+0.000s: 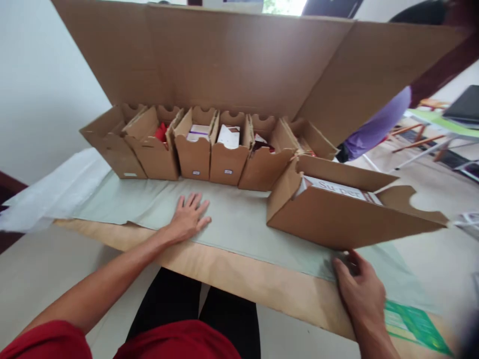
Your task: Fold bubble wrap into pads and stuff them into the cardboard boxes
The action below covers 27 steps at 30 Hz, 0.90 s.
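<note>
My left hand (189, 219) lies flat on the pale green cloth (239, 214), fingers spread, with nothing in it. My right hand (359, 285) rests by the table's front edge, thumb and forefinger apart, its fingertips close to the lower edge of a cardboard file box (348, 219). Whether they touch that box I cannot tell. The file box stands sideways at the right and holds a white carton (333, 188) printed "Super". Behind my hands stands a row of similar cardboard file boxes (228, 162), several with small packets or cartons inside.
A tall cardboard panel (224, 60) rises behind the row. Clear plastic sheeting (63, 184) hangs at the left end of the wooden table (239, 279). A green printed sheet (419, 324) lies at the right. Beyond the panel, a person's purple-clad leg (381, 124) shows.
</note>
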Available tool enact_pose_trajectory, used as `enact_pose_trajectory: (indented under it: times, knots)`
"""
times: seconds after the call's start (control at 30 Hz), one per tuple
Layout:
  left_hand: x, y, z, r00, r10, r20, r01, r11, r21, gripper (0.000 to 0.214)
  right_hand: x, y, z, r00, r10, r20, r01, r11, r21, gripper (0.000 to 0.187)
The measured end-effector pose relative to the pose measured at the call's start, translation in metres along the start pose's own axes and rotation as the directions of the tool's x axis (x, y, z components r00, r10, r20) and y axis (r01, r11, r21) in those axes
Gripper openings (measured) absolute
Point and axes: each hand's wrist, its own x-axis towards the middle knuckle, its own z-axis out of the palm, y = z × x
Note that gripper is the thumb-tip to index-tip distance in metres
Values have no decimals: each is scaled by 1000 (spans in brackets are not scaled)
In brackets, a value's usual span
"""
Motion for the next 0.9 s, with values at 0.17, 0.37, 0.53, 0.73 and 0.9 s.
enact_pose_trajectory:
  times: [0.17,0.37,0.53,0.73,0.9]
  knots:
    - [-76,14,0,984,155,86,-145,983,-113,56,-32,-30,-5,985,36,-169,-29,999,40,36]
    - [-105,-26,-40,986,142,-91,-141,990,17,38,-92,-97,45,814,-565,138,545,824,156,17]
    - [-112,-68,-73,985,85,-147,-39,956,290,29,-133,-186,106,271,-919,285,873,359,328,25]
    - [-95,-77,-69,996,41,-83,-5,918,397,19,-143,-240,144,165,-931,325,969,214,122,28]
    - [-95,-78,-66,996,63,-68,-33,926,376,18,-139,-235,142,154,-929,336,949,234,212,26]
